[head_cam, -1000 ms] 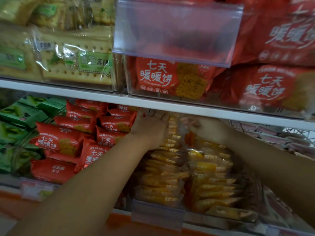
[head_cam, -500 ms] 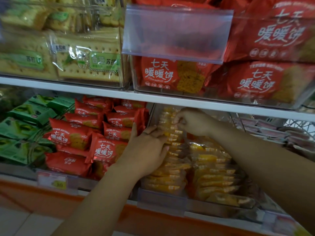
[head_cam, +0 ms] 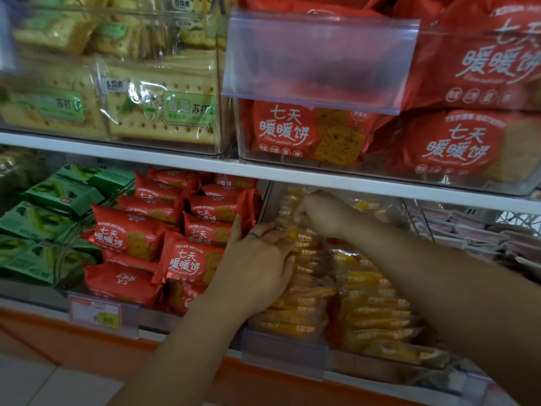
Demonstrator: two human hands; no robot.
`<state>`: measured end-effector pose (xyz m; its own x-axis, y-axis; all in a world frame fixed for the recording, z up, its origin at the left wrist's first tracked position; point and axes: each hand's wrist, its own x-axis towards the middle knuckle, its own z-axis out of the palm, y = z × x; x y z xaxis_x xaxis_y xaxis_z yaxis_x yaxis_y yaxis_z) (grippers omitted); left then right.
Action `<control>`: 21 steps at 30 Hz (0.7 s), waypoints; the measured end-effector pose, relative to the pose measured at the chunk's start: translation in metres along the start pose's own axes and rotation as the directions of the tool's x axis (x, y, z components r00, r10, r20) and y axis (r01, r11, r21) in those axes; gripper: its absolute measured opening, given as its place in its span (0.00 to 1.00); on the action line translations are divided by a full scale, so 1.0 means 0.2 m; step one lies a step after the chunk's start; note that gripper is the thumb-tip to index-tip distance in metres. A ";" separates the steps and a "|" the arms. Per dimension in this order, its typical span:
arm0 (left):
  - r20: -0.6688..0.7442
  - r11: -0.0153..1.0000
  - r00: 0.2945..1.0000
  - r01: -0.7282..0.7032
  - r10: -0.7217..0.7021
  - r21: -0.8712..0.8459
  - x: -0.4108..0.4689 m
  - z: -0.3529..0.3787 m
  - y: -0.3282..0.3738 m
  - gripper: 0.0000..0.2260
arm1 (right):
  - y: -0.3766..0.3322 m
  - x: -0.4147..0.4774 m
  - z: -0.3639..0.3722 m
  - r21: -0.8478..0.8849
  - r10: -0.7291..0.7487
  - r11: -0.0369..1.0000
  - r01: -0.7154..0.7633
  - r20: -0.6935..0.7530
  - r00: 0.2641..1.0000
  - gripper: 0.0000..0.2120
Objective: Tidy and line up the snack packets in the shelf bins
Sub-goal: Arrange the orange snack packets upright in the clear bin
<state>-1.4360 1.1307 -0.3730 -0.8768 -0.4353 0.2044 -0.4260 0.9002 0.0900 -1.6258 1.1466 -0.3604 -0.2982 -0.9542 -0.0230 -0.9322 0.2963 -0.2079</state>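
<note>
A: We're looking at the lower shelf, centre of the frame, where the yellow packets [head_cam: 295,288] sit in a clear bin [head_cam: 281,351].

B: We count two rows side by side. Each runs from the front lip at the bottom of the frame up towards the back. The packets lie overlapped like shingles, long axes running left to right across the picture.

A: Now the left hand [head_cam: 257,268]. We see the palm down on the left row and the grip spread. The fingers are straight and point to the upper right, touching the packet tops. There's a ring on one finger.

B: And the right hand [head_cam: 319,213] is up at the back of that same row, just under the white shelf edge [head_cam: 146,153]. Its grip is closed tight, fingertips curled in and pinching one of the yellow packets.

A: We've got plenty of neighbours. The red packets [head_cam: 187,230] are heaped in the next bin to the left, right against the left hand. The green packets [head_cam: 44,218] are further left.

B: Pink packets [head_cam: 468,230] lie at the right edge. Above are cracker packs [head_cam: 140,112] at upper left and big red bags [head_cam: 439,142] at upper right.

A: A clear label flap [head_cam: 316,60] hangs at the top centre, and the shelf edge overhangs the back of the yellow rows. We can see a price tag [head_cam: 96,316] at lower left.
</note>
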 end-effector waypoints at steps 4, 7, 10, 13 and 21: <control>0.000 1.000 1.000 0.007 -0.007 -0.008 0.01 0.00 0.00 0.26 | 0.08 -0.04 -0.01 0.133 -0.004 0.991 0.013 -0.068 0.998 0.09; 0.007 1.000 1.000 0.007 -0.007 -0.015 0.01 0.01 -0.01 0.24 | 0.09 -0.06 -0.04 0.353 0.039 0.935 -0.022 -0.041 0.998 0.09; 0.023 1.000 1.000 0.011 -0.011 0.006 0.01 0.01 -0.01 0.19 | 0.06 -0.04 0.00 0.198 -0.050 0.979 0.052 -0.013 0.999 0.09; 0.030 1.000 0.999 0.014 -0.014 0.013 0.01 0.01 -0.01 0.19 | 0.04 -0.03 0.00 0.165 -0.063 0.986 0.041 0.131 0.989 0.10; 0.020 1.000 1.000 0.007 -0.007 0.003 0.01 0.01 -0.01 0.22 | 0.13 -0.08 -0.09 0.271 -0.012 0.962 0.035 -0.087 0.996 0.06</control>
<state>-1.4371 1.1283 -0.3747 -0.8781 -0.4416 0.1844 -0.4325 0.8972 0.0889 -1.6499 1.1700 -0.3484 -0.3039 -0.9505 0.0646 -0.8514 0.2405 -0.4662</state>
